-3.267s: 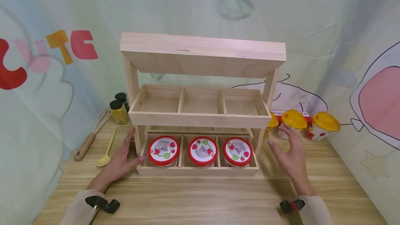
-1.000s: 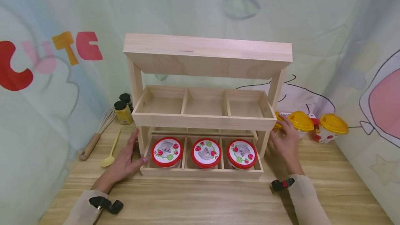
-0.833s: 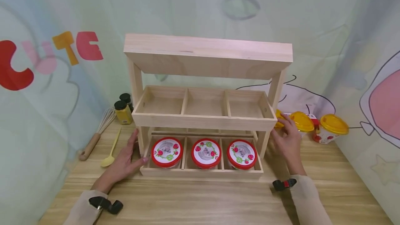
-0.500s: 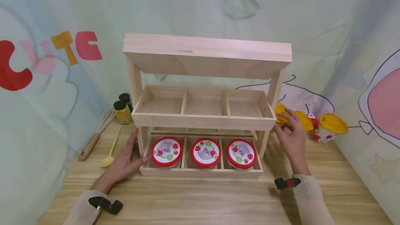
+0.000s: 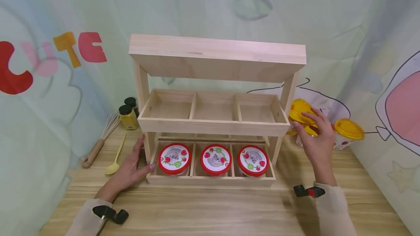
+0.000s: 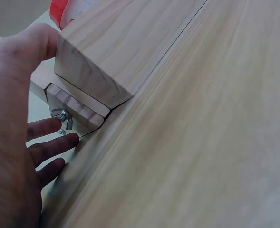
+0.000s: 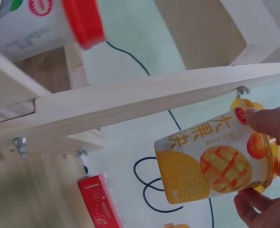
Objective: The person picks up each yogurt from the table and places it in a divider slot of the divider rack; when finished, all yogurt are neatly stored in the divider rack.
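Rack: wooden rack (image 5: pixel 214 126) fills centre frame, long axis running left to right; three compartments in its middle tier, three in the bottom.
Table: wooden table (image 5: pixel 213 210) along the lower frame.
Your right hand: right hand (image 5: pixel 316 139) at centre right, just beside the rack's right post, fingers curled round the mango cup, thumb below it.
Your left hand: left hand (image 5: pixel 129 168) at lower left, fingers straight and flat on the table, thumb against the rack's bottom left corner; holds nothing.
Mango cup: mango cup (image 7: pixel 216 161) lifted off the table and tilted; its long axis lies near level in the right wrist view, yellow lid toward frame right.
Red-lidded tubs: red-lidded tubs (image 5: pixel 213 159), one per bottom compartment, lids up.
Other cup: yellow-lidded cup (image 5: pixel 347 132) upright at far right.
Left edge: spice jars (image 5: pixel 126 115), whisk (image 5: pixel 98 145), yellow spoon (image 5: pixel 115 157).
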A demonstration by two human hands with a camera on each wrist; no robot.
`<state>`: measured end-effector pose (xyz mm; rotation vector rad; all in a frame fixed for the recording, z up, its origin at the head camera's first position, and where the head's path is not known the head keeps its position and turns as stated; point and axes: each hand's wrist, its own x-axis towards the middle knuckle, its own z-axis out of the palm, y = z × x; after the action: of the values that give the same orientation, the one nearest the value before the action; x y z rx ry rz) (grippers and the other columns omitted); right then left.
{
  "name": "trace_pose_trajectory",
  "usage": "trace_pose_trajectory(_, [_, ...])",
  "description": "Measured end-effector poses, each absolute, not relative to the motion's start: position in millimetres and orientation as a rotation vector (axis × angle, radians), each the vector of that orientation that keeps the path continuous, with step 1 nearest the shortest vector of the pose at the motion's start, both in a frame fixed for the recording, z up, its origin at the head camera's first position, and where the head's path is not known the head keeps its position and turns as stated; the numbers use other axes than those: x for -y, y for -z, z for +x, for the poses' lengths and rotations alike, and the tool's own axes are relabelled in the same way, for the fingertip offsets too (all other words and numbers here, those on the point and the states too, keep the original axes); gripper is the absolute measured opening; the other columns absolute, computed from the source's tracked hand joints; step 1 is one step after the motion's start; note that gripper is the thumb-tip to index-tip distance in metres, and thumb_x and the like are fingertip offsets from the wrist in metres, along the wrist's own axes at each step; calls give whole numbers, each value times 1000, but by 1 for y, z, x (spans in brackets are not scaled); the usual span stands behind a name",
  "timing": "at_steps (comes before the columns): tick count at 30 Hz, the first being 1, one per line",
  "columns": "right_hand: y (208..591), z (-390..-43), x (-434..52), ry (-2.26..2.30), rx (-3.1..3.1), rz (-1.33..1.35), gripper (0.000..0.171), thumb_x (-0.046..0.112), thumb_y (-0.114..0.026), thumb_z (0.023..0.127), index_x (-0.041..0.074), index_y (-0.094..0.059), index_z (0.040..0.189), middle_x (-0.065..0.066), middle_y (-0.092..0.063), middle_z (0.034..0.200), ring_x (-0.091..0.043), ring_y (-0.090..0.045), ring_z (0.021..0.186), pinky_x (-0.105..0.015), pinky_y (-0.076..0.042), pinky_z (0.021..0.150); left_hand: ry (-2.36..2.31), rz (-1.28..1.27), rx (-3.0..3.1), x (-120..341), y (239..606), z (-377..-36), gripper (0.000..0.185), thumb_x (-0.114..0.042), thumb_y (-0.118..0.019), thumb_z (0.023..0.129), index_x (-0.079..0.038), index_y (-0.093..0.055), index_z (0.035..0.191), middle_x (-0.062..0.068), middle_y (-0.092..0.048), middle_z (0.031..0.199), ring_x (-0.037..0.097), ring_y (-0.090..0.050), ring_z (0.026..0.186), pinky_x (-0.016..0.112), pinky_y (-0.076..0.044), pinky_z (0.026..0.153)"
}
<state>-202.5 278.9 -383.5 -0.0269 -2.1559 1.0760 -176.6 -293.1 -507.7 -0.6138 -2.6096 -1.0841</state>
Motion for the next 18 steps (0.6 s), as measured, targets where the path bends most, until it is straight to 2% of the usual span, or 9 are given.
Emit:
trace_pose_trajectory(6, [379, -201, -283, -1054, 2149, -12, 39, 22, -83, 96, 10, -75, 132, -1, -59, 160, -29, -58, 141, -3, -45, 97, 1098, -608, 2614, 292, 507, -176, 121, -15, -81, 87, -20, 4, 173, 42, -32, 164, 65, -53, 135, 85, -39, 107])
trace_pose_trajectory(13, [369, -196, -289, -1059, 2122, -54, 39, 22, -82, 97, 13, -75, 134, 1, -58, 160, -24, -55, 143, -6, -46, 101, 1106, -614, 2606, 292, 507, -176, 121, -13, -81, 87, -20, 4, 172, 42, -32, 164, 66, -53, 136, 85, -39, 107])
trace_pose_trajectory(18, [357, -189, -291, -1075, 2101, -66, 40, 22, -82, 96, 13, -75, 134, 4, -58, 160, -15, -57, 136, -5, -47, 98, 1099, -621, 2591, 292, 508, -177, 120, -12, -81, 86, -18, 3, 172, 44, -35, 161, 65, -55, 133, 85, -40, 105])
